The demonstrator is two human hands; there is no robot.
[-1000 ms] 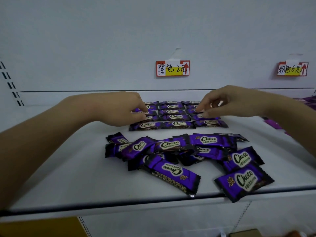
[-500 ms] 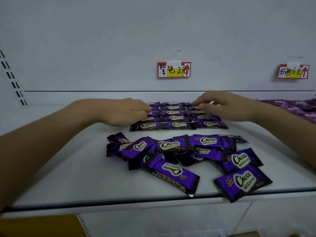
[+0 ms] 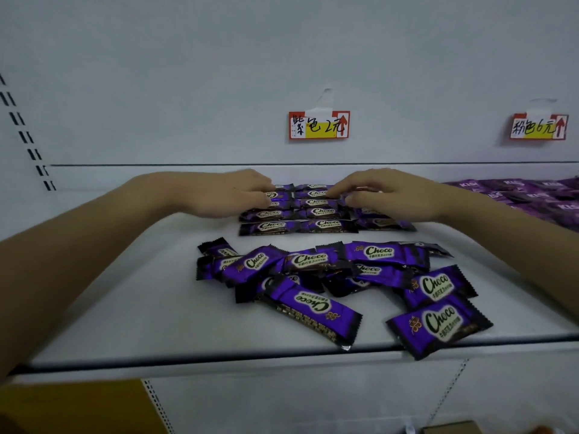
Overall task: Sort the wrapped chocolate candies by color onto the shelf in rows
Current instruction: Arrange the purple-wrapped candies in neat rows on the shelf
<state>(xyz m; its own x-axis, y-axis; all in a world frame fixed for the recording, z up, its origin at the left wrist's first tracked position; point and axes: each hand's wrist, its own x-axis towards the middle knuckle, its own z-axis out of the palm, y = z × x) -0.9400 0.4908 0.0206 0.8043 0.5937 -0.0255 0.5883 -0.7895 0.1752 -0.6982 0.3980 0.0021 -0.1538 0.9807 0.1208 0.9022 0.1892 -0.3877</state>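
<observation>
Several rows [image 3: 319,212] of purple candies line the shelf's [image 3: 131,308] back edge under their label [image 3: 318,125]; left hand [image 3: 232,195] and right hand [image 3: 385,192] rest bent fingertips there, likely squaring them, any pinch hidden, while a loose pile [image 3: 310,261] waits near the front edge.

Candy rows [image 3: 319,225] under left hand [image 3: 225,195], right hand [image 3: 391,195]; loose pile [image 3: 313,261] — nearer.

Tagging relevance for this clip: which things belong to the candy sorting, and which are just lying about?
In the job:
left hand
right hand
neat rows of Choco candies
loose Choco pile
shelf
left price tag

Lying about:
right price tag
Kiss candies at far right, untouched
yellow box below the shelf
</observation>
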